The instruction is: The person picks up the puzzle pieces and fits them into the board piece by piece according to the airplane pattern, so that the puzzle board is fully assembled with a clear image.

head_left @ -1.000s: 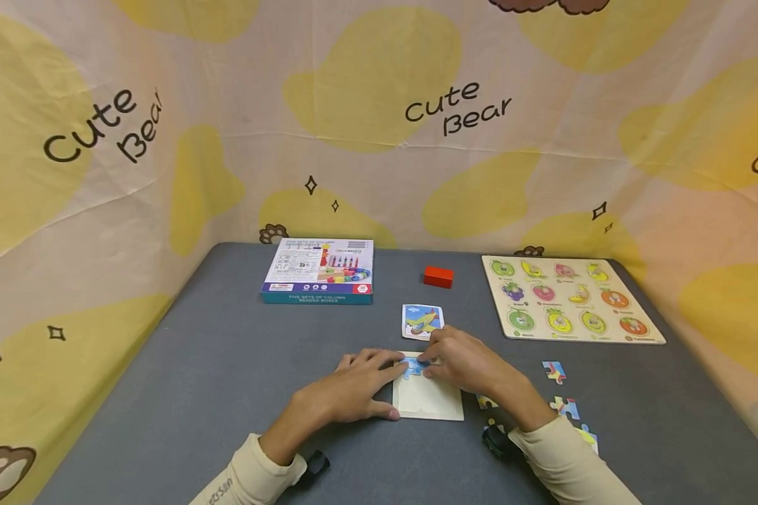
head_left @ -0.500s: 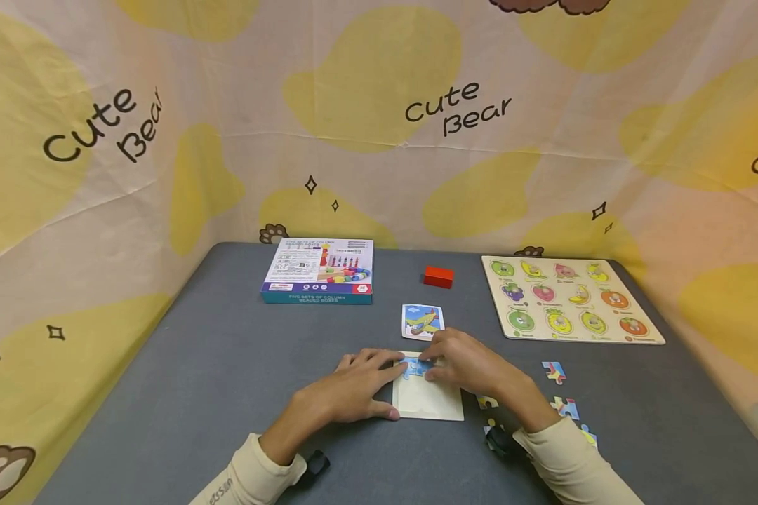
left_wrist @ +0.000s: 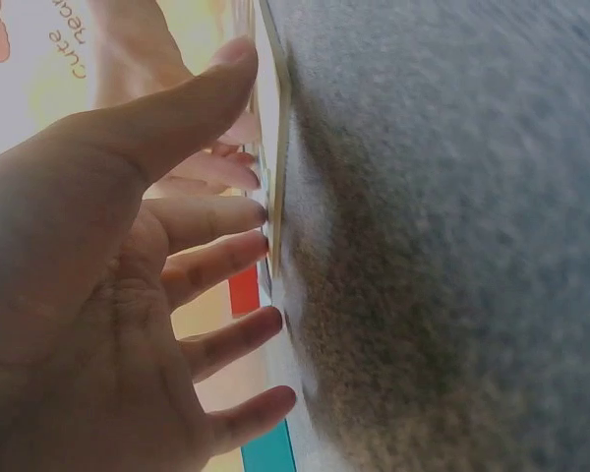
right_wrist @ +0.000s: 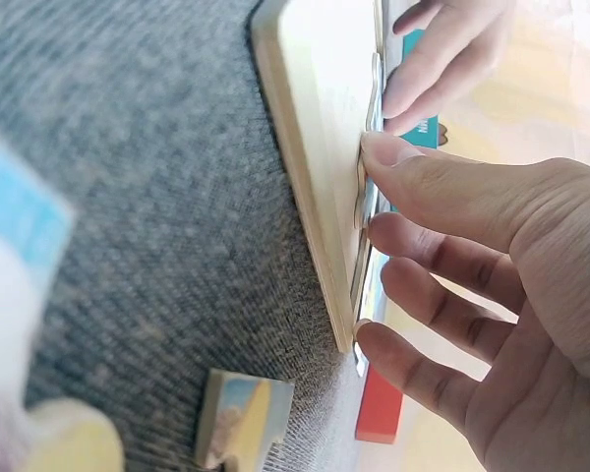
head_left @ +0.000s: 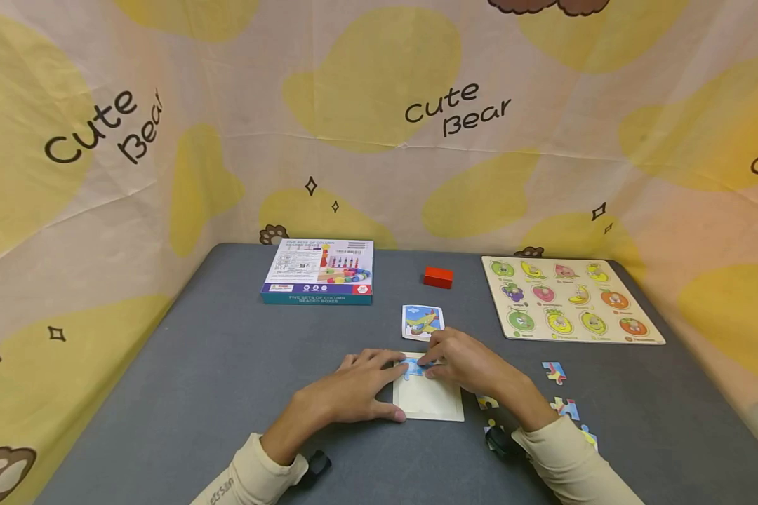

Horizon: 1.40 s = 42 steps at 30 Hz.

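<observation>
A pale wooden puzzle tray [head_left: 427, 403] lies flat in front of me, with light blue puzzle pieces [head_left: 412, 367] along its far left part. My left hand [head_left: 349, 393] rests at the tray's left side, fingers spread, its index fingertip on the blue pieces and its thumb by the near left corner. From the right, my right hand [head_left: 470, 361] pinches a blue puzzle piece [right_wrist: 362, 187] between thumb and fingers at the tray's far side. The fingers partly hide that piece. A picture card with a yellow airplane [head_left: 422, 322] lies just beyond the tray.
Loose puzzle pieces [head_left: 554, 372] lie right of the tray, some partly under my right forearm. A fruit board [head_left: 571, 300] lies at the back right. A red block [head_left: 439, 277] and a boxed bead set [head_left: 318, 272] stand toward the back of the grey table [head_left: 227, 393].
The right fingers shift very slightly over the blue pieces. My left thumb has slid a little to the right onto the tray's near corner. Everything else stays in place.
</observation>
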### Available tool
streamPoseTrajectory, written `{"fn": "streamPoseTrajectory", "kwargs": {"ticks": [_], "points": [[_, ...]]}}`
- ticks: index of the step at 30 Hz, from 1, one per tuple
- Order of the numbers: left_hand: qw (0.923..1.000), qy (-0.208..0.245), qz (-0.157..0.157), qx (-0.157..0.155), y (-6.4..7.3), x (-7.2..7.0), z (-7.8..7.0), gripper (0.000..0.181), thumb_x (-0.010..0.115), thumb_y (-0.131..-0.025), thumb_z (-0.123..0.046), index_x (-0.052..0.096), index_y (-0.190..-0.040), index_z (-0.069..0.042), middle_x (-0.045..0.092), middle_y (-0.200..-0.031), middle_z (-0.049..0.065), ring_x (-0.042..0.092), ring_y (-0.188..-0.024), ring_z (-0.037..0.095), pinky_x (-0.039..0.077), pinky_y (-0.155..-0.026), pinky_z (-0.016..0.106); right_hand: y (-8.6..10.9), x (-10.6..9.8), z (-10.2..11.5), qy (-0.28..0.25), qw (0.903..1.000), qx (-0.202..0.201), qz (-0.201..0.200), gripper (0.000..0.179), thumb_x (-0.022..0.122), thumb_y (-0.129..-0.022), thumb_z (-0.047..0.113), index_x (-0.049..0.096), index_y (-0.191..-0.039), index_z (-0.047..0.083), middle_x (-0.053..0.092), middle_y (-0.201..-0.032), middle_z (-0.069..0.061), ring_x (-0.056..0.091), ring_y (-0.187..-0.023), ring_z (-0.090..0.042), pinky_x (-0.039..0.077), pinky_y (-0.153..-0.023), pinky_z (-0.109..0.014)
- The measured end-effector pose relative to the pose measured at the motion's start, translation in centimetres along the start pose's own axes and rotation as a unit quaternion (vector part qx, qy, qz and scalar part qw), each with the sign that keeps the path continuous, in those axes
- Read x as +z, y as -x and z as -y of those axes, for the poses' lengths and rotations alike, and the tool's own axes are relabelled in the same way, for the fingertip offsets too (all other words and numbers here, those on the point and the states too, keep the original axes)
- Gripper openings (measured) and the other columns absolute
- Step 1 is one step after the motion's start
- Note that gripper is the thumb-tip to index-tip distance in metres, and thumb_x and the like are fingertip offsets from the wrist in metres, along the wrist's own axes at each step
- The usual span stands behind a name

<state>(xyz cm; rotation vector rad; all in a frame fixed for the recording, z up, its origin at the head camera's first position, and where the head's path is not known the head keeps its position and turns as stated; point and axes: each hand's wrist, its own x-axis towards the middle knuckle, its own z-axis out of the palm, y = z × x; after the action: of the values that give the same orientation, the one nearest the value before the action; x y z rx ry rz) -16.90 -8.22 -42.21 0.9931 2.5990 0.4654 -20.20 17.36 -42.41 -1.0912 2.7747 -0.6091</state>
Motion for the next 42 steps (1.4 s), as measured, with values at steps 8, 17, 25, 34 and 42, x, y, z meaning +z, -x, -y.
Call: {"fn": "streamPoseTrajectory", "kwargs": {"ticks": [8,17,25,34,42], "points": [[0.9994,-0.003,0.011,0.034,-0.3,0.2,-0.9,0.075,0.069,-0.101,-0.050,0.042,-0.164,-0.020,0.033,-0.172,-0.005,0.031,-0.157,0.022,0.030,-0.120,0.056,0.3,0.1,0.0,-0.009,0.9997,0.017,-0.014,0.017,0.084,-0.091,0.011,0.084,-0.108,0.012,0.072,-0.101,0.003,0.062,-0.095,-0.016,0.053,-0.083,-0.037],[0.9994,-0.012,0.012,0.029,-0.3,0.7,-1.0,0.076,0.072,-0.100,-0.047,0.042,-0.164,-0.020,0.033,-0.173,-0.005,0.033,-0.157,0.022,0.033,-0.116,0.056,0.7,0.1,-0.2,0.003,0.9989,0.037,-0.027,0.020,0.085,-0.091,0.019,0.082,-0.110,0.014,0.073,-0.103,0.002,0.061,-0.095,-0.016,0.051,-0.082,-0.038],[0.9994,-0.017,0.009,0.029,-0.2,0.8,-0.9,0.075,0.071,-0.101,-0.047,0.041,-0.165,-0.021,0.033,-0.172,-0.005,0.033,-0.156,0.021,0.032,-0.116,0.055,1.9,-1.6,-1.4,-0.051,0.9960,0.073,-0.003,0.028,0.083,-0.093,0.021,0.080,-0.119,0.012,0.069,-0.100,0.004,0.061,-0.091,-0.012,0.051,-0.081,-0.033],[0.9995,-0.016,0.007,0.028,0.0,0.8,-0.9,0.076,0.072,-0.101,-0.045,0.040,-0.165,-0.020,0.033,-0.172,-0.005,0.033,-0.156,0.021,0.031,-0.117,0.056,6.1,-3.7,-4.6,-0.051,0.9915,0.117,-0.024,0.037,0.086,-0.091,0.025,0.078,-0.124,0.010,0.071,-0.104,0.004,0.062,-0.094,-0.013,0.052,-0.083,-0.037],[0.9993,-0.018,0.002,0.032,0.0,1.0,-0.6,0.077,0.072,-0.100,-0.045,0.039,-0.166,-0.020,0.032,-0.172,-0.005,0.033,-0.156,0.021,0.031,-0.116,0.056,10.4,-5.0,-7.3,-0.041,0.9874,0.138,-0.067,0.039,0.089,-0.086,0.024,0.079,-0.120,0.007,0.075,-0.112,-0.002,0.069,-0.103,-0.023,0.055,-0.089,-0.045]]}}
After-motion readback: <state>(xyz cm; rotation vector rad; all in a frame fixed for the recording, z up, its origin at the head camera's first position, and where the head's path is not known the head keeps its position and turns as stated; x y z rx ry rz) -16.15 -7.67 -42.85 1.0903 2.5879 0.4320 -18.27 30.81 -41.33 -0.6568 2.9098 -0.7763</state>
